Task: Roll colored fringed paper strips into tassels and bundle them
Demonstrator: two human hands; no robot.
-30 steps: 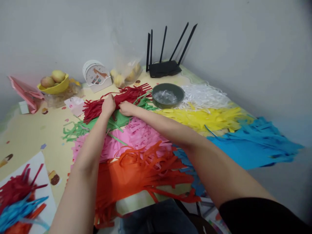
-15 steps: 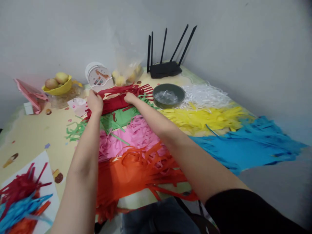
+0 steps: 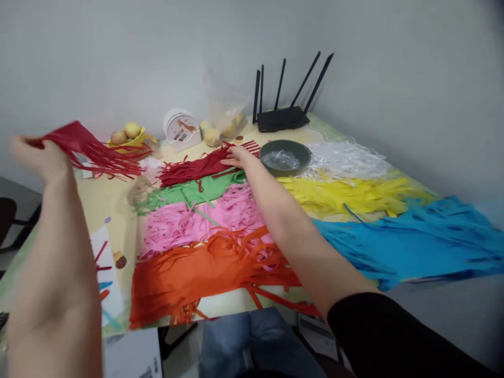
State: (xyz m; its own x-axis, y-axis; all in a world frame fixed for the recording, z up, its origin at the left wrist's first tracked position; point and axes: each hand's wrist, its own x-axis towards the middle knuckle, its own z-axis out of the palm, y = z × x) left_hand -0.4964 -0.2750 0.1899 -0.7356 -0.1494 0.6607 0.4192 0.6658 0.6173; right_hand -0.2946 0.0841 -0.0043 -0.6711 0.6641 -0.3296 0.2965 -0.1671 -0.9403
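My left hand (image 3: 41, 157) is raised at the far left, closed on a dark red fringed paper sheet (image 3: 79, 142) whose cut strips trail to the right. My right hand (image 3: 237, 157) lies at the right part of a dark red fringed paper pile (image 3: 197, 167), fingers stretched out and touching it. Nearer to me, in rows, lie fringed sheets of green (image 3: 200, 189), pink (image 3: 205, 215) and orange (image 3: 197, 268). Blue (image 3: 413, 241), yellow (image 3: 354, 191) and white shredded paper (image 3: 346, 160) spread to the right.
A dark round bowl (image 3: 285, 157) holding clear plastic stands beside the red pile. Behind it is a black router (image 3: 281, 119) with upright antennas. A yellow bowl of fruit (image 3: 136, 143), a giraffe-print holder (image 3: 181, 128) and a bag of yellow fruit (image 3: 224, 126) line the wall.
My left hand has swung left, lifting a red fringed sheet off the pile. My right hand's fingers have opened over the red paper. The view has shifted left.
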